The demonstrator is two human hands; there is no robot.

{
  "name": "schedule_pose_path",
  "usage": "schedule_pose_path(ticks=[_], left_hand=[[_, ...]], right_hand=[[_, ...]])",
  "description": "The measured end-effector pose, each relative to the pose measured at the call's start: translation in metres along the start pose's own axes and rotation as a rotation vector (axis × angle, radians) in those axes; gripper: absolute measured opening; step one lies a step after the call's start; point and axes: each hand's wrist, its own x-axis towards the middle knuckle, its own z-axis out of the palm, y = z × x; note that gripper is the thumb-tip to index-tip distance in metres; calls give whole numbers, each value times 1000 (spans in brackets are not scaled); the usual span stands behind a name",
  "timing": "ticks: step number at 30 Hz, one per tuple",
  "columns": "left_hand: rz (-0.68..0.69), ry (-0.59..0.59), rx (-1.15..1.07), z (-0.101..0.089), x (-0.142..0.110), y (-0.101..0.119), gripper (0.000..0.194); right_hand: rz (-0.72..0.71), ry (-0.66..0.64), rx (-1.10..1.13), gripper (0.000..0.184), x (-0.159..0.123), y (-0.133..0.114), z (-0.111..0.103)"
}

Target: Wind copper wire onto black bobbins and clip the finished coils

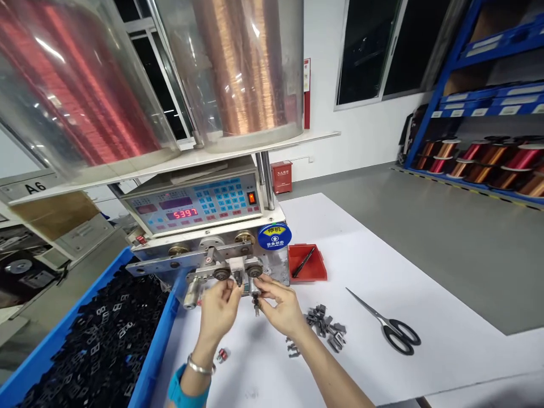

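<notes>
My left hand is closed in a pinch at the front of a coil winding machine, beside a dark tip under a white block. What its fingers hold, if anything, is too small to make out. Just to the right, my right hand has thumb and fingers closed around a metal spindle with a dark lower end. Two dark pulleys sit above the fingers. On the white table lie a small red wound coil and a pile of dark grey cores.
A blue bin full of small black parts stands at left. Right of the machine are a red tray with a black pen and black-handled scissors. Large copper and red wire spools stand overhead.
</notes>
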Motion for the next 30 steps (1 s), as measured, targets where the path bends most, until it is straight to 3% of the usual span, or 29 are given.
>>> schedule_pose_path(ticks=[5, 12, 16, 18, 20, 22, 24, 26, 30], left_hand=[[-134, -35, -181, 5, 27, -8, 42], [-181, -174, -222, 3, -9, -12, 47], [-157, -87, -40, 8, -17, -15, 39], [-68, -21, 75, 7, -22, -18, 37], [121, 73, 249, 6, -28, -15, 31], [329, 162, 409, 5, -30, -5, 25], [412, 182, 475, 4, -26, 8, 20], [261, 99, 379, 2, -12, 19, 19], [-368, -201, -172, 0, 21, 19, 22]], right_hand=[[30, -9, 15, 45, 0, 2, 0], [23, -27, -21, 43, 1, -2, -2], [28, -28, -19, 43, 1, -2, -1], [14, -32, -28, 44, 2, -3, -1], [-5, -40, -47, 44, 3, -4, -1], [-23, -45, -65, 44, 4, -5, -2], [-33, -48, -72, 44, 4, -6, -3], [-38, -47, -65, 43, 3, -4, -4], [-34, -36, -31, 42, 2, 0, -3]])
